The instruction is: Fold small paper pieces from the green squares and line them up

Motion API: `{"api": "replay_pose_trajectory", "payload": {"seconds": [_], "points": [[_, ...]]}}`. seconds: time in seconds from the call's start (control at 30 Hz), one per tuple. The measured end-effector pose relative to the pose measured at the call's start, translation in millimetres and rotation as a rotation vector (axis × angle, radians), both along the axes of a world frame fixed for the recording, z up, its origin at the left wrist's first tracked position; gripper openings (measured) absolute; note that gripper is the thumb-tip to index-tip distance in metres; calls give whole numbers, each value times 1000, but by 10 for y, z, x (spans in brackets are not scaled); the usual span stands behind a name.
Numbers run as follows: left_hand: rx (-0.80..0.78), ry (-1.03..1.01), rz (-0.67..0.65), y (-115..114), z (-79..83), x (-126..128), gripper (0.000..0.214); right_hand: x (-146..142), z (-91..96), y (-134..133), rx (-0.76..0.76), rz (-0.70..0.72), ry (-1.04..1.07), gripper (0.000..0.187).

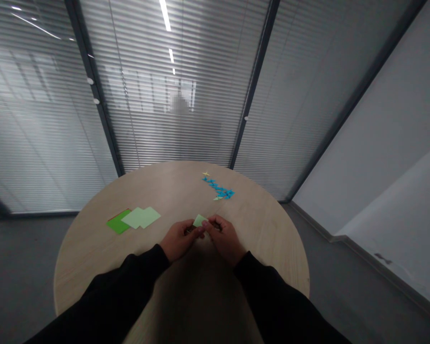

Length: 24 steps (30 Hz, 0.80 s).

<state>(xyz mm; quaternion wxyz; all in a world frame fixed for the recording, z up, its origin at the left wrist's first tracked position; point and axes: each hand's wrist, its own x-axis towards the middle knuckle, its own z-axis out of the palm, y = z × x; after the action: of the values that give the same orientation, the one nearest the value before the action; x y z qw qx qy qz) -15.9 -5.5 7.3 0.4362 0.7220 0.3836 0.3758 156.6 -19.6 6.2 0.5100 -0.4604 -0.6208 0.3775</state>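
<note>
Overhead, long ceiling lights reflected in a glass partition (175,95) fitted with slatted blinds, which ran across the far side of the room. A plain pale wall (361,143) rose on the right, and grey flooring (21,267) spread around a round wooden table (179,191).

On the left of the tabletop lay a dark green paper sheet (117,223) with an orange edge showing beneath it. Two pale green paper squares (140,217) overlapped it and each other. Well apart from them, toward the far edge, a loose line of small folded blue paper pieces (218,188) trailed across the wood, with a tiny yellow folded piece (206,173) just beyond it and a pale green one (218,198) at its near end.

Both black sleeves (107,296) came in from the near edge, and the hands worked close together above the table's middle. The left hand (179,240) and right hand (224,240) were curled inward, nearly closed, their fingertips meeting around a small piece of pale green paper (199,220). Together they pinched it, with one corner poking up between them. The fingers hid most of the piece, so its exact folds could not be made out.
</note>
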Motion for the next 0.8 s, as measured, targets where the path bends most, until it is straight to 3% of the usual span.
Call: {"api": "replay_pose_trajectory", "payload": {"seconds": [0.17,0.37,0.57,0.8], "points": [[-9,21,5,-2,2,0,40,19,24,5,5,-17,-42,28],[-51,-90,109,27,-30,-5,39,27,-19,27,42,-14,-84,29],[-89,-143,169,34,-20,7,40,-19,-116,59,15,-46,46,29],[-133,-172,202,15,-30,26,41,-8,-139,72,47,-80,8,27]]}}
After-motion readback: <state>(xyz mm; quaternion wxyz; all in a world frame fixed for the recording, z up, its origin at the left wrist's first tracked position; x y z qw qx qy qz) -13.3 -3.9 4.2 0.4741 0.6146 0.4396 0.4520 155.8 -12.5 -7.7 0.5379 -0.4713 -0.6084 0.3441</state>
